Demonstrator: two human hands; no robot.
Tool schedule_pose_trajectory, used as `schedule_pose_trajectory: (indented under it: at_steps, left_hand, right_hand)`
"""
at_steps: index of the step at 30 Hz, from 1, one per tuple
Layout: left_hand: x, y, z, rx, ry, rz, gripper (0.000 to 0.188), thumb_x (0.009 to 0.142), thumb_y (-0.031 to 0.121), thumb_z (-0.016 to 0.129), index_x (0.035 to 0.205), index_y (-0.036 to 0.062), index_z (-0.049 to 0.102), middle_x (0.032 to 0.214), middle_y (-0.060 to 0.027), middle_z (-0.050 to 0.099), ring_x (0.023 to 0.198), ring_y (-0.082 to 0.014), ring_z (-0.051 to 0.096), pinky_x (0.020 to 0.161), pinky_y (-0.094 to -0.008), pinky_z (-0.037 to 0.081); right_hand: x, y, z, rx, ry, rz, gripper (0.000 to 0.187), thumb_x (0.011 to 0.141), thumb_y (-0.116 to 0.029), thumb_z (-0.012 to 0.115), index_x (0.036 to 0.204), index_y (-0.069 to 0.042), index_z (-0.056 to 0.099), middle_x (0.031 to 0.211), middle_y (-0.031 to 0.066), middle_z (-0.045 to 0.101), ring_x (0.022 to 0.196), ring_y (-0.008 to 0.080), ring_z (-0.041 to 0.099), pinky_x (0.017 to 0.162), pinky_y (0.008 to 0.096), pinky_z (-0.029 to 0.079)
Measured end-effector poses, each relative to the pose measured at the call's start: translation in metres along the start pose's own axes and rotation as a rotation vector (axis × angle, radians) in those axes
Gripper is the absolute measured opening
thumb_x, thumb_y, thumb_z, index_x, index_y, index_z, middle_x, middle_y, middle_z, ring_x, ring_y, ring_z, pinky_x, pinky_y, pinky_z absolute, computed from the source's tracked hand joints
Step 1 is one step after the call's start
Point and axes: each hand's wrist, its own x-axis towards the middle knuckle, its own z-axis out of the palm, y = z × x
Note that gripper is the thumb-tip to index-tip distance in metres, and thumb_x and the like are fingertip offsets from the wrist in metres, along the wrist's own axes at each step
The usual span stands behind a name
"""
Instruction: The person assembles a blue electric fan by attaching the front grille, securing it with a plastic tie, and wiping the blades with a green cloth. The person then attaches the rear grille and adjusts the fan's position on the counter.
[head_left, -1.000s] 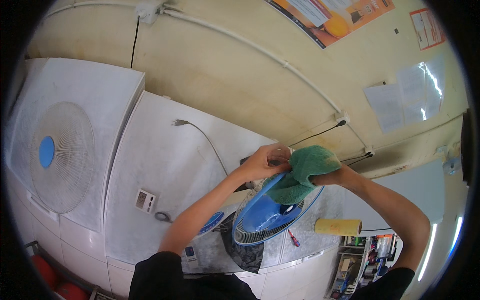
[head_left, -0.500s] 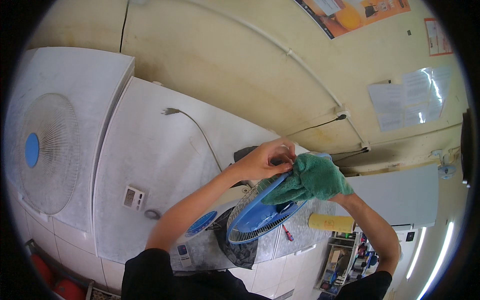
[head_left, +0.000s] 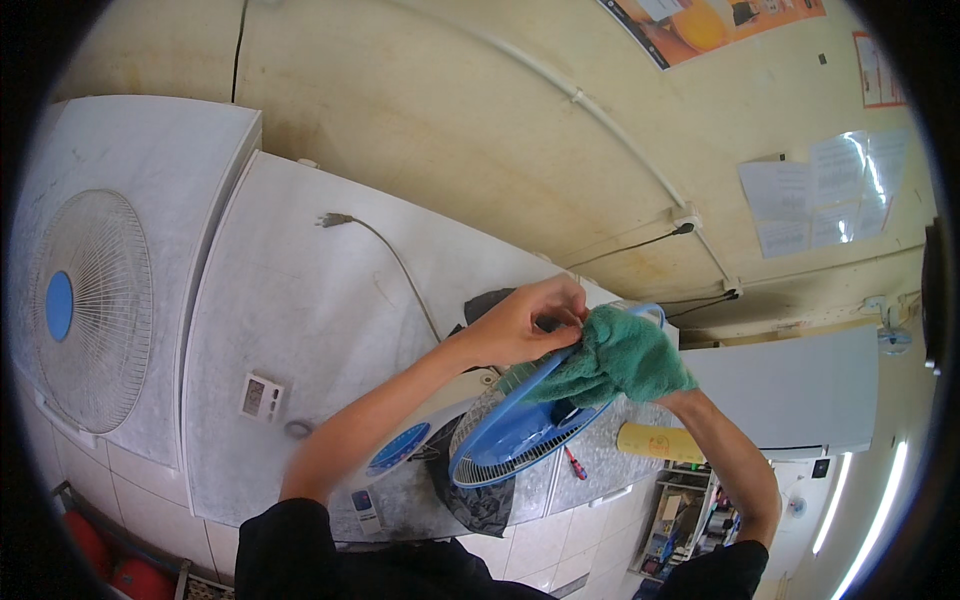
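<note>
A fan head (head_left: 508, 447) with a blue rim, a wire guard and blue blades stands tilted in front of me. My left hand (head_left: 540, 318) is closed in a pinch at the upper part of the blue rim, right beside a green cloth (head_left: 632, 352). That cloth wraps over my right hand (head_left: 680, 398), whose fingers are mostly hidden under it as it presses on the rim and guard. Below the fan head is its base, with a blue oval panel (head_left: 400, 446). Black plastic (head_left: 478, 505) lies under the fan.
A detached fan grille (head_left: 98, 310) with a blue centre rests at the far left. On the white surface lie a plug and cord (head_left: 338, 219), a small digital meter (head_left: 262, 397) and a grey ring (head_left: 298, 429). A red screwdriver (head_left: 575, 464) and yellow cylinder (head_left: 655, 441) are at the right.
The cloth and my right hand have shifted slightly left, baring more of the blue rim at its upper right. My left hand keeps its pinch at the rim.
</note>
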Motion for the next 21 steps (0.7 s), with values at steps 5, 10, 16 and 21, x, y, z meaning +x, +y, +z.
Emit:
schedule_pose_trajectory:
  at_steps: [5,10,16,21]
  left_hand:
    - [0.004,-0.001,0.002,-0.052,0.013,0.03,0.036,0.089,-0.006,0.072,0.113,0.0076,0.049,0.11,-0.0056,0.067,0.102,-0.0157,0.063,0.087,-0.0311,0.053]
    - [0.009,-0.002,0.002,-0.101,0.026,-0.046,0.04,0.084,-0.008,0.073,0.111,0.0092,0.05,0.106,-0.0043,0.066,0.097,-0.0145,0.062,0.082,-0.0309,0.053]
    - [0.018,0.008,0.003,-0.157,0.018,-0.221,0.04,0.079,-0.004,0.073,0.109,0.0114,0.05,0.096,-0.0009,0.062,0.087,-0.0102,0.059,0.062,-0.0266,0.052]
    - [0.02,0.013,0.004,-0.129,0.026,-0.249,0.04,0.078,-0.002,0.074,0.107,0.0118,0.051,0.091,0.0009,0.06,0.083,-0.009,0.058,0.058,-0.0261,0.051]
  right_hand:
    - [-0.007,0.024,0.004,-0.009,0.079,-0.052,0.037,0.097,-0.006,0.07,0.133,-0.003,0.061,0.127,0.0076,0.065,0.114,0.0164,0.061,0.101,0.0312,0.05]
    - [-0.007,0.037,0.004,-0.049,0.105,-0.081,0.029,0.097,-0.007,0.069,0.125,-0.003,0.063,0.118,0.0056,0.066,0.107,0.0166,0.062,0.094,0.031,0.052]
    - [-0.004,0.041,0.003,-0.276,0.091,-0.131,0.026,0.098,-0.009,0.068,0.123,-0.003,0.064,0.113,0.0068,0.067,0.102,0.0178,0.063,0.091,0.0309,0.052]
    - [-0.003,0.025,0.0,-0.257,0.078,-0.146,0.028,0.098,-0.01,0.068,0.125,-0.004,0.063,0.115,0.0086,0.068,0.103,0.0203,0.064,0.092,0.0326,0.052]
